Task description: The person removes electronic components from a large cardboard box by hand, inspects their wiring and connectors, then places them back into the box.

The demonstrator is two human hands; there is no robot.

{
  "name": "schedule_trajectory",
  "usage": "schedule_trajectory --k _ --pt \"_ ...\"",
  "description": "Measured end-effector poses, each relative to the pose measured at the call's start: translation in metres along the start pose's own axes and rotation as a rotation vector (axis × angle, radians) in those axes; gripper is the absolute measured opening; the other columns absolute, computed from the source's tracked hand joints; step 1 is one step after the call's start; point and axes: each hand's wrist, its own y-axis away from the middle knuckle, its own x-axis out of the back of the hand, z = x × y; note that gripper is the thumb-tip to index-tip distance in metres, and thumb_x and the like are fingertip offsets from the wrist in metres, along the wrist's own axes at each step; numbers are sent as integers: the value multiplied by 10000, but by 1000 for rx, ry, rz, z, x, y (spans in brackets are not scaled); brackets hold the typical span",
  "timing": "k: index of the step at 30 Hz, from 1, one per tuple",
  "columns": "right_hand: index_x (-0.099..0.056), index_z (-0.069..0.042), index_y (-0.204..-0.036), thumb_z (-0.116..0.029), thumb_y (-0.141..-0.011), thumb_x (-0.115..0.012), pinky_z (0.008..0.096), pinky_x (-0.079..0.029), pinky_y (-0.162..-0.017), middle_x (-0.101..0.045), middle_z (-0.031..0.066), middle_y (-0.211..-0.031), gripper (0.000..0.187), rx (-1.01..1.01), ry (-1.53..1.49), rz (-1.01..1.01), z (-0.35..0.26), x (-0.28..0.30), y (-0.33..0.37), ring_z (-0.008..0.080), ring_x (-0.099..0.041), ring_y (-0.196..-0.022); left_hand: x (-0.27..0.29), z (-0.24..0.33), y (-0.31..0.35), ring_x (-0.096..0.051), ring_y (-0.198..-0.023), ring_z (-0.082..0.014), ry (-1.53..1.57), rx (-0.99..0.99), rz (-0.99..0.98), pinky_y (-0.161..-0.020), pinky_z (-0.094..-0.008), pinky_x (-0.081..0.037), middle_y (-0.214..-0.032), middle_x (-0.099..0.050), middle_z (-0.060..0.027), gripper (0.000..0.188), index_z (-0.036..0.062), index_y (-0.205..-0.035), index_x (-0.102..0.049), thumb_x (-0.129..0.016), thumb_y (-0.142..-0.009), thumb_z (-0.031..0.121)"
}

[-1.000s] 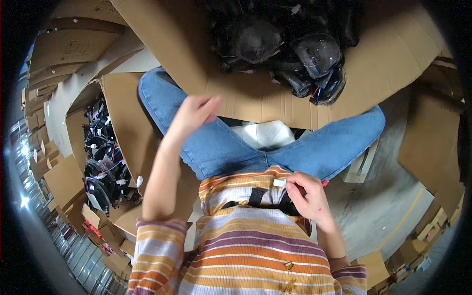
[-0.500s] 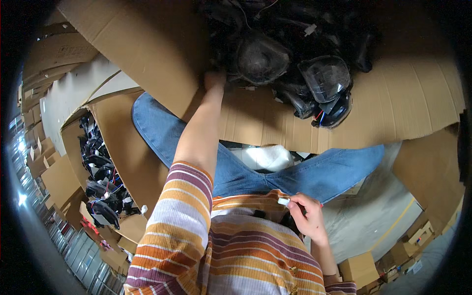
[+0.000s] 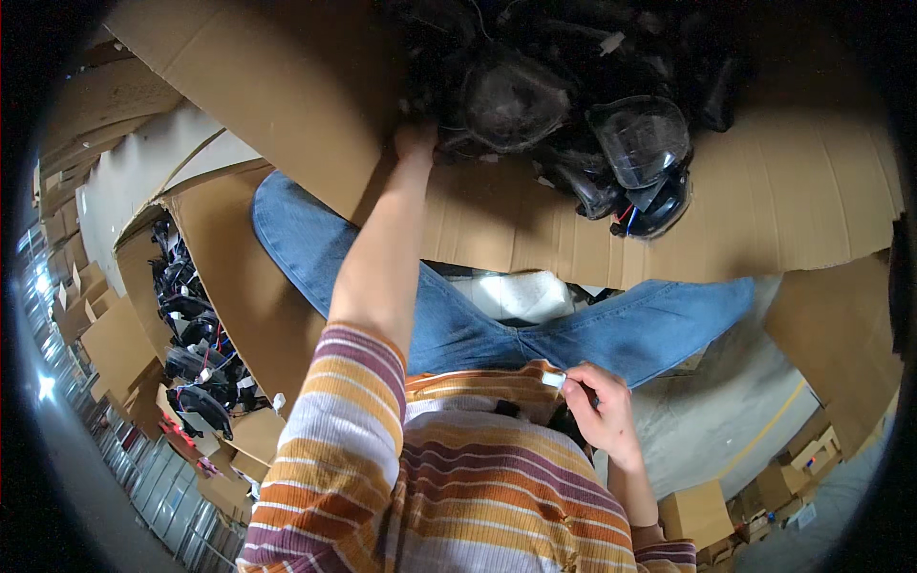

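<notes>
My left arm stretches forward over my knee into a large cardboard box (image 3: 774, 210). Dark shadow covers the fingers of my left hand (image 3: 415, 141), beside the black parts in that box; whether it grips one cannot be seen. Among these parts, a rounded black piece (image 3: 516, 100) and another with a clear curved cover (image 3: 642, 143) stand out. Red and blue wires (image 3: 626, 218) show under the covered one. Close to my waist, my right hand (image 3: 604, 413) pinches a small white rectangular piece (image 3: 553, 379) between thumb and fingertips.
On the left stands a second cardboard box (image 3: 239, 258) holding several black wired parts (image 3: 198, 329). A white bundle (image 3: 521, 297) lies between my jeans-clad legs (image 3: 650, 329). Small cartons (image 3: 697, 513) and a yellow floor line (image 3: 764, 439) are at the right.
The white piece in my right hand has turned slightly, showing a flatter face. My left hand stays deep in the box, and the view has shifted a little.
</notes>
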Motion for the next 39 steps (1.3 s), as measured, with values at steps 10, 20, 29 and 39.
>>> schedule_trajectory --k 10,20,29,39 --pt "-520 7 -751 12 -723 -532 265 -338 -426 -488 95 -599 31 37 -18 22 3 -3 3 183 -454 -460 -4 1 -35 -512 -957 -332 -909 -399 -84 -785 -393 -424 -989 -550 -197 430 35 -919 -587 -591 -633 357" --pt "-517 11 -748 12 -726 -518 242 -341 -444 -492 80 -602 22 15 -12 38 -1 -1 -2 148 -455 -480 -7 32 2 -509 -655 -192 49 -129 -190 -530 -302 -376 -733 -541 -103 213 52 -805 -553 -543 -743 255" --pt "-523 11 -764 0 -733 -533 245 -325 -421 -492 80 -601 35 3 -1 21 0 -3 -3 140 -429 -451 9 67 70 -544 -680 -154 558 8 -346 -564 -249 -422 -786 -571 -85 128 27 -864 -528 -509 -789 131" --pt "-521 9 -748 -1 -741 -520 220 -298 -422 -477 55 -584 12 16 -13 36 -4 -9 -5 99 -397 -467 29 52 100 -506 -900 -137 135 -338 -562 -799 -239 -370 -952 -566 -78 225 -29 -1011 -523 -494 -799 42"
